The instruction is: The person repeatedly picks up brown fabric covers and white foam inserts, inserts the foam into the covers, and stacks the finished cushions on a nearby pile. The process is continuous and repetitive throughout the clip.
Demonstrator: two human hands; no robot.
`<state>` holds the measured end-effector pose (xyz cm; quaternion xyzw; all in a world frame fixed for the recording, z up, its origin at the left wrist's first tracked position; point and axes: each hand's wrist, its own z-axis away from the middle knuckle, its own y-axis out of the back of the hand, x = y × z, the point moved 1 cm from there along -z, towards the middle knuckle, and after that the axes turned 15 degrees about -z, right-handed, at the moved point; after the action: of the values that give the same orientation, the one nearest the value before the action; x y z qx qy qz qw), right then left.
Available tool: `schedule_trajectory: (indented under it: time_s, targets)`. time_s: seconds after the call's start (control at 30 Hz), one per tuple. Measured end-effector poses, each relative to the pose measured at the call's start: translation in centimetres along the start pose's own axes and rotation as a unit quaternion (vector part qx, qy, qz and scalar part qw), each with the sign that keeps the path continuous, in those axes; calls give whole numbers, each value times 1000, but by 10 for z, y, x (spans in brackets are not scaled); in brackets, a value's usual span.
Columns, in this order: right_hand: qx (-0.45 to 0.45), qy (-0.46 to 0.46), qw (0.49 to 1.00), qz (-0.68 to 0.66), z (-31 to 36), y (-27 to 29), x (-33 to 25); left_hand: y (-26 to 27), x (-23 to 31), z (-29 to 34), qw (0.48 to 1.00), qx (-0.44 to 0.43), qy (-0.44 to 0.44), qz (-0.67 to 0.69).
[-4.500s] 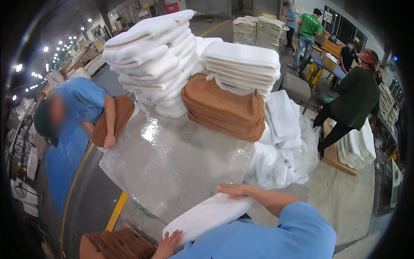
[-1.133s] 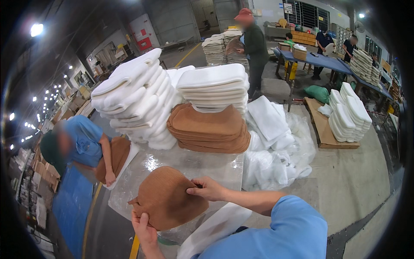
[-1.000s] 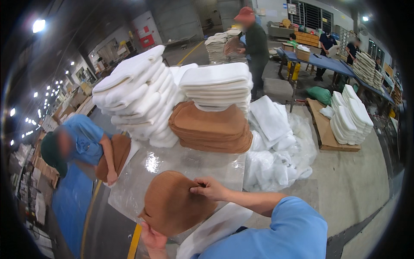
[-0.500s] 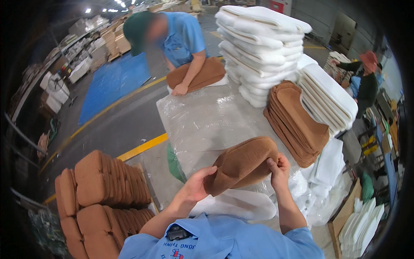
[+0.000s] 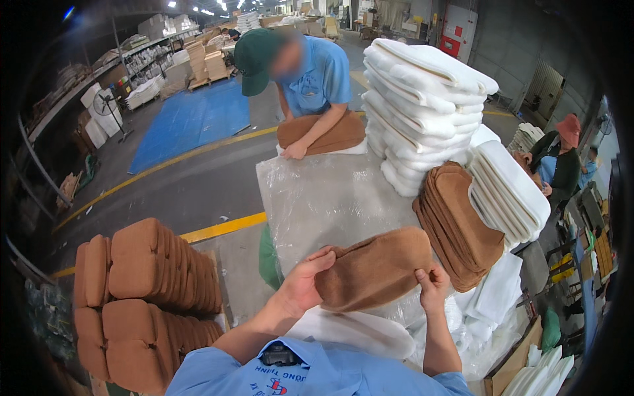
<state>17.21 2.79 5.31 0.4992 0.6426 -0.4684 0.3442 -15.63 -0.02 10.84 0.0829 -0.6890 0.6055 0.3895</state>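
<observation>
Between my two hands a brown fabric cushion cover point(image 5: 376, 269) is held up above the near end of the plastic-wrapped table point(image 5: 317, 198). My left hand point(image 5: 305, 280) grips its left end, thumb on top, the fingers partly hidden. At the right end, my right hand point(image 5: 432, 284) pinches the lower corner between thumb and fingers. A white padded piece point(image 5: 360, 332) lies just below the cover, close to my body. To the right of the cover rests a stack of flat brown covers point(image 5: 456, 228).
Tall white padding stack point(image 5: 422, 105) at the far right of the table; more white pads point(image 5: 508, 191) beside it. Filled brown cushions point(image 5: 152, 264) stand piled at left. Across the table a co-worker point(image 5: 310, 79) presses a brown cushion point(image 5: 323, 134). Another person point(image 5: 558, 162) is far right.
The brown cover has turned and spread flatter, its broad face now toward me. My hands still hold both ends. The view has shifted, showing more of the room behind.
</observation>
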Motion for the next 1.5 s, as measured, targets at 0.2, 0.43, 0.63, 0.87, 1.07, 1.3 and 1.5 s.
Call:
schedule_trajectory:
  time_s: [0.2,0.43,0.63,0.87,1.07,1.3,1.5]
  targets:
    - [-18,-19,999,-32,-8,-11,28,-28,6,6,999,10,-27,23]
    - [-55,-86,987,-124,-9,-26,58,-30,-2,5,997,-47,-53,43]
    - [-75,-135,974,-166,-12,-46,49,-27,5,10,994,72,-74,-31]
    - [-29,-62,981,-181,-29,-44,17,1,-17,10,993,36,-20,-109]
    - [11,-23,986,-166,-35,-41,9,-1,-49,18,985,-18,120,-125]
    - [32,4,981,-193,-37,-35,13,-21,-60,15,964,-73,169,-192]
    - [-11,5,990,-142,-33,-35,4,-5,-58,15,929,-189,219,-233]
